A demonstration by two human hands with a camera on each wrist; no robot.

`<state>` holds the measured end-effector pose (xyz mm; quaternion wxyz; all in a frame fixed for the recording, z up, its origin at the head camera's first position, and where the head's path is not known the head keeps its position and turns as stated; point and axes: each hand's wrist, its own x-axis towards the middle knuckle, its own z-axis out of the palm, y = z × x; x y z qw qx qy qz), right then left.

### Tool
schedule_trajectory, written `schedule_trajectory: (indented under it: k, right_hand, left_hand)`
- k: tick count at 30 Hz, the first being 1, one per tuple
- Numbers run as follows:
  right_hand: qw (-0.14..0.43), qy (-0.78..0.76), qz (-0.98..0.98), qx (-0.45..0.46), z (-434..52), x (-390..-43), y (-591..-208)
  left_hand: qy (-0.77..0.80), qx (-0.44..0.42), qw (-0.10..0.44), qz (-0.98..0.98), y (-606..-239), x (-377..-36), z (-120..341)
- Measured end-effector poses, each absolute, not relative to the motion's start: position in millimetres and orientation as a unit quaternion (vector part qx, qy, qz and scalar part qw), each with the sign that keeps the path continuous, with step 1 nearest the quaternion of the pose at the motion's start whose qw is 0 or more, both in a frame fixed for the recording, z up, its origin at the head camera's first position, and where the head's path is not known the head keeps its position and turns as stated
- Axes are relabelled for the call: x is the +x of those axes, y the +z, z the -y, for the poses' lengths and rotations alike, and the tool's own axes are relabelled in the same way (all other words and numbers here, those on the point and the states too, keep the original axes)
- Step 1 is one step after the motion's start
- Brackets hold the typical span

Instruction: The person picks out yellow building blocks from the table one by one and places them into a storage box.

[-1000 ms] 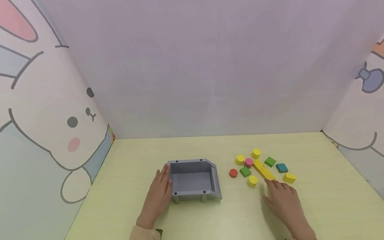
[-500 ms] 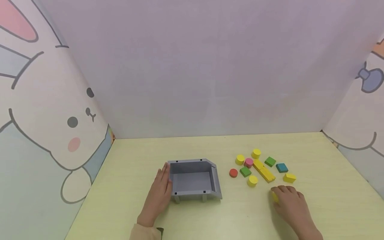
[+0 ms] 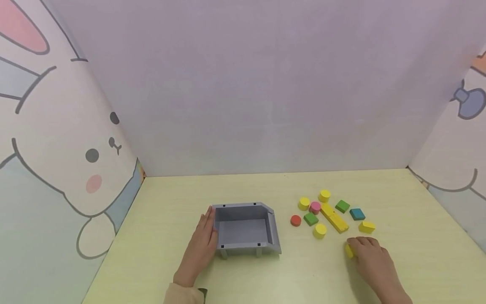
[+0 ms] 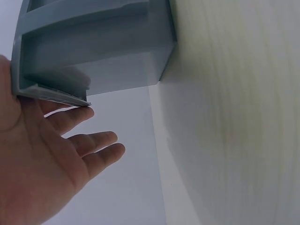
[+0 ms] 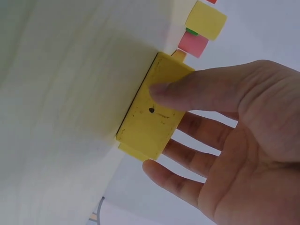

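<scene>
Since a second ago the right hand (image 3: 373, 259) has drawn back from the cluster of blocks toward the near edge of the worktop (image 3: 159, 236), and it now has a yellow block (image 3: 348, 250) with it, pulled clear of the others; the left hand (image 3: 202, 247) has stayed where it was, and so has the grey tray (image 3: 244, 213).

Seen from the right wrist, the right hand (image 5: 234, 154) is half open, fingers gently bent; its thumb presses on the flat face of the yellow block (image 5: 152, 110) while the fingers (image 5: 187, 159) lie along the far side, so the block is pinched between them; the block is a flat rectangular piece resting on the worktop, its long axis running roughly toward the other blocks; from the head view only its left end shows past the fingers, so its exact heading there is unclear.

The left hand (image 4: 42, 159) is open, fingers straight and slightly spread, its palm laid flat against the left wall of the grey tray (image 4: 93, 51); the tray stands on short legs near the middle of the worktop, open side up.

Beyond the right hand, toward the right rear of the worktop, lie a long yellow bar (image 3: 334, 216), a yellow wedge (image 3: 366, 227), a blue square (image 3: 357, 213) and an orange disc (image 3: 295, 220).
</scene>
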<state>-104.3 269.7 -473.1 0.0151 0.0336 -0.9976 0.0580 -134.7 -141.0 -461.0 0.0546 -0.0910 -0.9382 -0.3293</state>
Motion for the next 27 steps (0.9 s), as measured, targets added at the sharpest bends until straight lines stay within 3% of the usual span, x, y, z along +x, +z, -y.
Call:
schedule_trajectory:
  k: [27]
  right_hand:
    - [0.028, 0.039, 0.998, 0.029, -270.4, -104.8, -472.1]
  left_hand:
    - [-0.338, -0.096, 0.047, 0.935, -464.4, -139.4, 140.2]
